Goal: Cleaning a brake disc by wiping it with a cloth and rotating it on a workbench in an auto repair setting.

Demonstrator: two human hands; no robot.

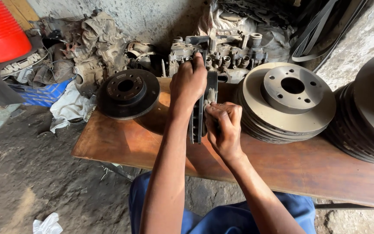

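Counted two bare hands: left hand (188, 82) at 12 o'clock, right hand (224, 128) at centre. One upright grey vented brake disc (198, 119) between them. One dark rusty brake disc (128, 93) lying flat at 10 o'clock. Two stacks of pale grey brake discs: one (286, 102) at 2 o'clock, another (369, 112) at 3 o'clock. One brown wooden board (282, 167).

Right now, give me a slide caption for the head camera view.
Left hand steadies an upright brake disc on a wooden board; right hand rubs its face.

I see bright daylight from about two o'clock; arm shadows fall toward eight on the wooden board (122, 143). Edges bow slightly; focus sharp.
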